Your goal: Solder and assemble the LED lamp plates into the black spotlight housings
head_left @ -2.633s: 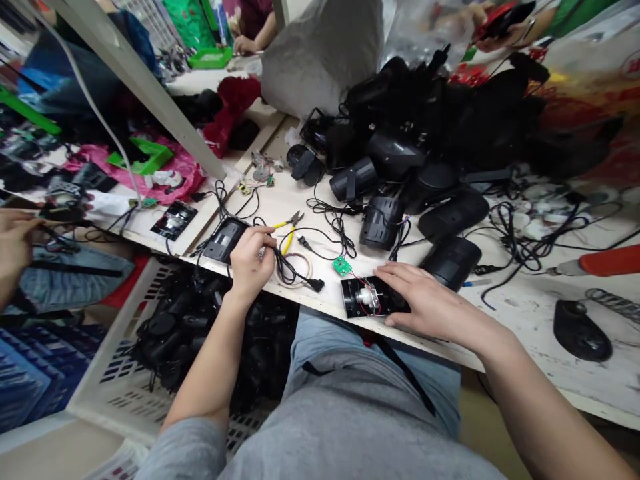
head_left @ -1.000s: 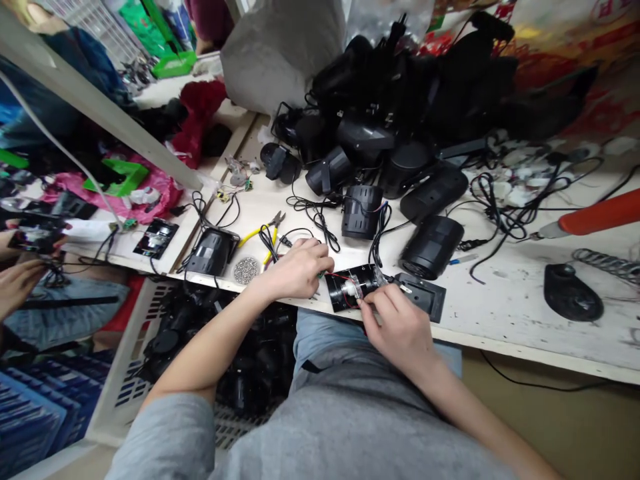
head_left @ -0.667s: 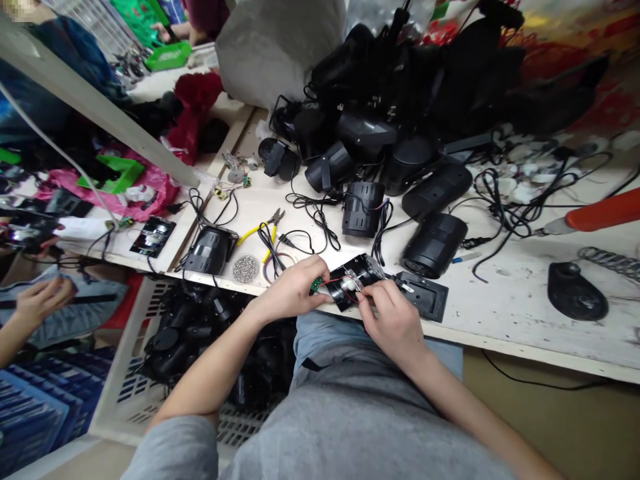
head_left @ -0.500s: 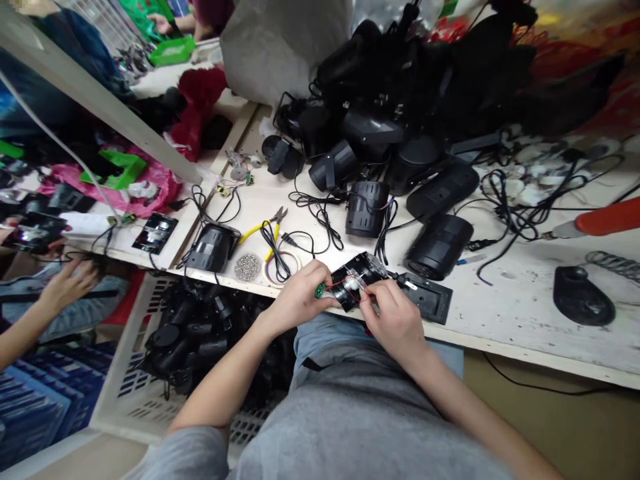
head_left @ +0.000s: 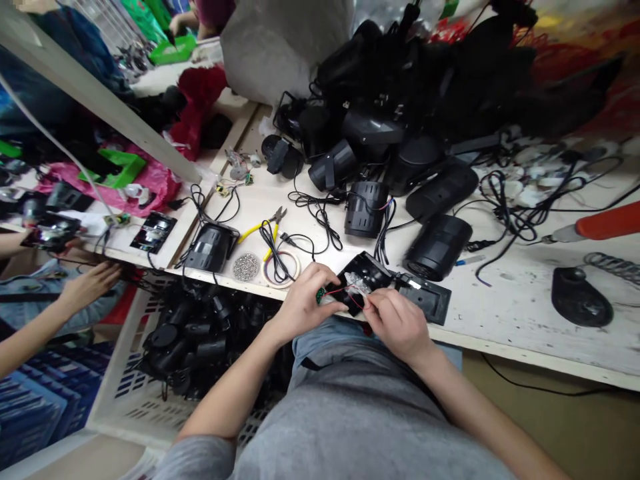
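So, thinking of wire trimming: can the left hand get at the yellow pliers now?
Probably yes, once freed: the left hand holds the module; the pliers lie just beyond, with a cable across them.

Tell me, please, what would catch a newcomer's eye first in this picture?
The heap of black lamp housings fills the back of the bench. At its near edge, the left hand holds a black module while the right hand touches its red wires. Yellow-handled pliers lie left of them.
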Motion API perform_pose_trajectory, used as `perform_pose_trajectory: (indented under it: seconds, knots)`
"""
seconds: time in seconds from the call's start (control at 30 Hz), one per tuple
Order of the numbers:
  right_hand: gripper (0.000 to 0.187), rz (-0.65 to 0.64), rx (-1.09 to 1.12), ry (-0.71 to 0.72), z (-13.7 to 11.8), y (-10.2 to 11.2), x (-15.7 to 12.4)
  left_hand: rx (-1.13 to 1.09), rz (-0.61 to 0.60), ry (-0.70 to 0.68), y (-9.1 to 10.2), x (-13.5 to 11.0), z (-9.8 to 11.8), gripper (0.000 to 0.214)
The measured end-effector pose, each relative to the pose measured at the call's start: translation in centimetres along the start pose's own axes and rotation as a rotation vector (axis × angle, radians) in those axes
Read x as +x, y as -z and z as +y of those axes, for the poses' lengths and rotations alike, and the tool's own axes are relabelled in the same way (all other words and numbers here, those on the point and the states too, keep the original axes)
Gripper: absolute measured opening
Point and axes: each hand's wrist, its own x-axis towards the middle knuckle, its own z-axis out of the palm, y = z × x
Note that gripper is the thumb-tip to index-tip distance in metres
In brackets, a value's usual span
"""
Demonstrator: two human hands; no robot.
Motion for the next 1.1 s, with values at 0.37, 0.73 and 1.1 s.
perform_pose_trajectory:
  seconds: [0.37, 0.73, 1.1]
  knots:
    - [0.005, 0.044, -0.009, 0.146, 0.5, 0.0, -0.8, 0.383, 0.149, -0.162, -1.4, -2.0, 1.3, 0.011]
    - [0.007, 0.044, 0.017, 0.215, 0.3, -0.1, -0.9, 0.139, 0.243, -0.123, -2.3, -2.8, 2.2, 0.023]
    - [0.012, 0.034, 0.006, 0.226, 0.0, 0.1, -0.4, -0.159, 0.240, 0.062, -2.8, -3.0, 2.4, 0.020]
